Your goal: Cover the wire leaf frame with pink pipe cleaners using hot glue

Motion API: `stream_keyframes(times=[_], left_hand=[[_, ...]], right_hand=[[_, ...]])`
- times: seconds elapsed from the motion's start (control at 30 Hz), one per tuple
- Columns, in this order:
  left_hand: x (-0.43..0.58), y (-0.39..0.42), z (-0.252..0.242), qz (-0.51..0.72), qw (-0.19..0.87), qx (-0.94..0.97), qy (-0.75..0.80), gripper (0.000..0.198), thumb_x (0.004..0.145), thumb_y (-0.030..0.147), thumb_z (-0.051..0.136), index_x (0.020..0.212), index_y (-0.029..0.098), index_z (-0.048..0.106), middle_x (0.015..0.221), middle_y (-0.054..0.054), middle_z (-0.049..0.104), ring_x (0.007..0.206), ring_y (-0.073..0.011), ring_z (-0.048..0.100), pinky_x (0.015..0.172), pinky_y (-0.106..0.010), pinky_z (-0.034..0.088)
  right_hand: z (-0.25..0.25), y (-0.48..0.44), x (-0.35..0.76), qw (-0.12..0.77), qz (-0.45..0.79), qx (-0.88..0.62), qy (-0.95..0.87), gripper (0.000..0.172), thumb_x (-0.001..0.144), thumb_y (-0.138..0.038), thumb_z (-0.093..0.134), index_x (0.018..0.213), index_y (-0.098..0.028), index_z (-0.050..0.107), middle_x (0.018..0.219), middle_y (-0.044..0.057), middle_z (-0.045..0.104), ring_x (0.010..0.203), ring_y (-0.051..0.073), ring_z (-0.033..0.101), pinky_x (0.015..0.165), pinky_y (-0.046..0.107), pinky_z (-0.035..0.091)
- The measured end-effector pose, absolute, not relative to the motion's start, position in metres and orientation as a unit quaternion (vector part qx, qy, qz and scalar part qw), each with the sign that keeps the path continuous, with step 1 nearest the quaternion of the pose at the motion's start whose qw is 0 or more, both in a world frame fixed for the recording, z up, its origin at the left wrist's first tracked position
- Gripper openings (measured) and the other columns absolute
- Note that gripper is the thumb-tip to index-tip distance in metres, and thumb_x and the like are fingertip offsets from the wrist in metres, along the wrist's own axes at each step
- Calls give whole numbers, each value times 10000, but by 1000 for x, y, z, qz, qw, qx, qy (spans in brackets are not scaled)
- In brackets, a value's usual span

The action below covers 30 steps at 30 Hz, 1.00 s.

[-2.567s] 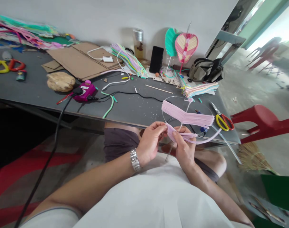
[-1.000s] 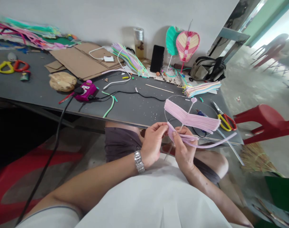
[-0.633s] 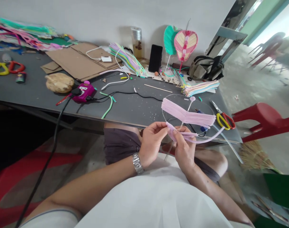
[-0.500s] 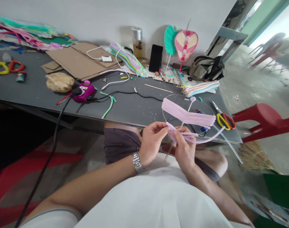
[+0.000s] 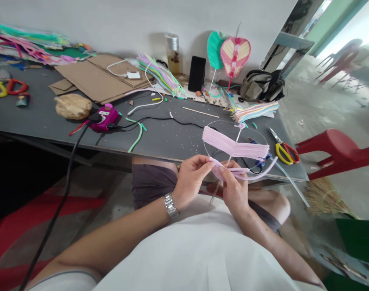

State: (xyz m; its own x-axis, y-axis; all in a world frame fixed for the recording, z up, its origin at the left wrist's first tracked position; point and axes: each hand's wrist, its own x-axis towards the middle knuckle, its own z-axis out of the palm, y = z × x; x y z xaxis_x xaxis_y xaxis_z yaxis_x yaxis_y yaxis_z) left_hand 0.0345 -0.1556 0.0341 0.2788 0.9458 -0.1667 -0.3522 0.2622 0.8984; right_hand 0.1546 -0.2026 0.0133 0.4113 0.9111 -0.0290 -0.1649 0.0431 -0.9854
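Observation:
In front of my lap is a wire-framed hand fan [image 5: 216,141] with a thin stick down its middle. Rows of pale pink pipe cleaners cross the frame in a shallow V. My left hand [image 5: 190,180], wearing a metal watch, pinches pink pipe cleaner at the frame's lower left rim. Closed around the lower part of the fan, my right hand [image 5: 235,190] presses its thumb on the pink rows. From there a loose pink pipe cleaner [image 5: 267,166] curves out to the right. My fingers partly hide the lower rows and the stick.
Scissors [image 5: 284,149] lie at the table's right end, near a blue-handled tool [image 5: 260,161]. Bundles of pipe cleaners [image 5: 255,112], a phone [image 5: 197,74] and two finished fans [image 5: 235,56] are farther back. A purple power block [image 5: 105,118] and cardboard [image 5: 90,76] are leftward. A red chair [image 5: 338,149] stands right.
The fan has shifted slightly left and the loose pipe cleaner's free end has swung left and up a little. Both hands keep their grip. The whole view has moved slightly.

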Motion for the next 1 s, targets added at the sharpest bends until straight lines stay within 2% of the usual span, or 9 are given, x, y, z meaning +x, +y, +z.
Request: stream_keyframes(times=[0.17, 0.27, 0.4, 0.5, 0.67, 0.83, 1.0], left_hand=[[30, -153, 34, 459, 704, 403, 364, 262, 731, 358, 826, 700, 166, 651, 634, 30, 613, 576, -80, 515, 567, -199, 424], [27, -152, 31, 449, 719, 394, 356, 277, 754, 367, 816, 711, 177, 619, 588, 53, 549, 521, -70, 451, 526, -201, 390], [23, -150, 24, 440, 735, 381, 348, 272, 788, 368, 794, 738, 180, 605, 597, 58, 521, 511, -69, 416, 516, -205, 368], [21, -147, 21, 443, 739, 387, 329, 239, 796, 344, 795, 774, 176, 627, 664, 41, 561, 570, -78, 462, 554, -204, 386], [12, -131, 26, 446, 710, 464, 285, 246, 790, 368, 834, 806, 167, 693, 746, 4, 649, 666, -106, 559, 634, -218, 442], [-14, -98, 50, 366, 699, 560, 253, 302, 691, 391, 898, 827, 149, 777, 765, -59, 743, 690, -170, 662, 662, -269, 509], [-34, -58, 73, 249, 760, 551, 238, 280, 767, 389, 804, 882, 136, 832, 785, -112, 798, 731, -221, 744, 733, -321, 575]], right_hand=[[12, -205, 158, 624, 449, -538, -345, 263, 839, -411, 773, 793, -209, 610, 771, 3, 655, 613, 145, 563, 552, 285, 480], [8, -207, 162, 621, 418, -547, -374, 255, 844, -438, 780, 845, -206, 674, 814, 21, 690, 654, 160, 579, 536, 275, 460], [3, -206, 165, 641, 356, -535, -420, 173, 860, -381, 785, 865, -214, 738, 838, 17, 713, 741, 167, 622, 666, 287, 501], [3, -203, 165, 651, 316, -518, -455, 123, 880, -329, 768, 847, -216, 737, 860, 21, 723, 789, 174, 655, 724, 300, 521], [24, -198, 174, 633, 135, -498, -578, 41, 916, -256, 718, 922, -230, 749, 852, 41, 740, 757, 196, 683, 690, 325, 540], [57, -183, 194, 529, -74, -385, -752, 184, 943, -158, 625, 1083, -228, 722, 975, 82, 731, 826, 207, 675, 725, 362, 531], [59, -151, 205, 449, -202, -306, -815, 186, 949, -129, 596, 1088, -194, 702, 966, 77, 749, 855, 202, 665, 739, 362, 486]])
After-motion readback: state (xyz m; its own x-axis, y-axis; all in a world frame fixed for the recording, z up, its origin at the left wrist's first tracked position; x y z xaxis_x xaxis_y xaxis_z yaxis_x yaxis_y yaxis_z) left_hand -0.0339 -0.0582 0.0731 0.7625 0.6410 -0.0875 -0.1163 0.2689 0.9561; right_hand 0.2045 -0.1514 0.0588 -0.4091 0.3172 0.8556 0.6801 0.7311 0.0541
